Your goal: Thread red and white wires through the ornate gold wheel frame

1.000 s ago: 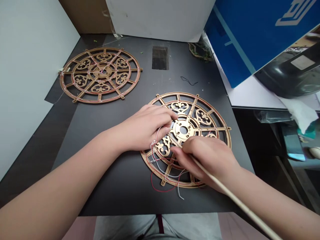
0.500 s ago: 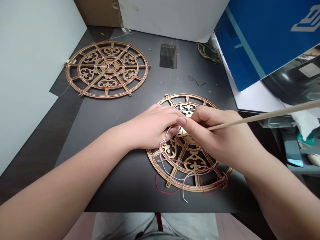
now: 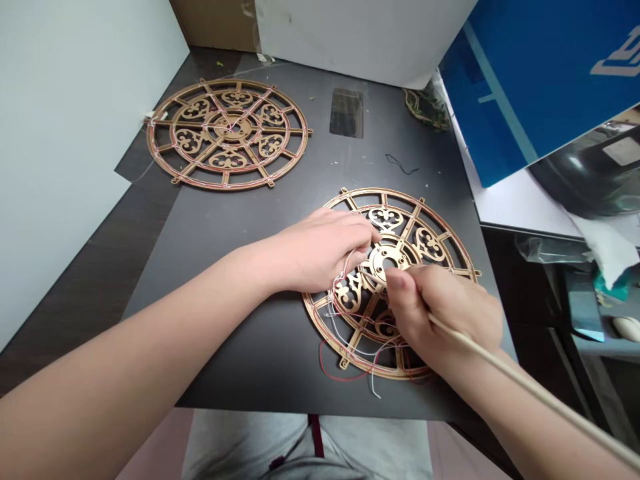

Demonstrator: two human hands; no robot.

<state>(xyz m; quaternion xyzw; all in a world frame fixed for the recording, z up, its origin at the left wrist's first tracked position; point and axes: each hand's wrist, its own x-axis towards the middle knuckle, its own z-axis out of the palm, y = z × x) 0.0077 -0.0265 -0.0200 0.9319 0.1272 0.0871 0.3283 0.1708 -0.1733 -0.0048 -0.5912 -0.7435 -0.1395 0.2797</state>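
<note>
A round golden-brown lattice wheel [image 3: 395, 193] with scroll cut-outs lies flat on the dark table. My left hand [image 3: 330, 250] rests over its left side, fingers curled down and thumb close to the index finger. Thin white wire [image 3: 350, 259] runs into that pinch; the fingertips are partly hidden. My right hand [image 3: 440, 303] is closed around a long thin wooden stick [image 3: 505, 369], whose tip is at the left of the wheel's hub, just beside my left thumb. Loose red wire [image 3: 340, 379] and white wire ends trail over the wheel's near rim.
A second, similar wheel [image 3: 225, 183] with wires along it lies at the back left. A loose black thread [image 3: 401, 165] and a dark rectangle [image 3: 347, 113] are behind the nearer wheel. White and blue panels [image 3: 510, 100] border the table's back and right.
My right hand has moved down and right and turned, so the stick now slopes down over my forearm and the hub shows. My left hand stays on the wheel. The view has shifted slightly.
</note>
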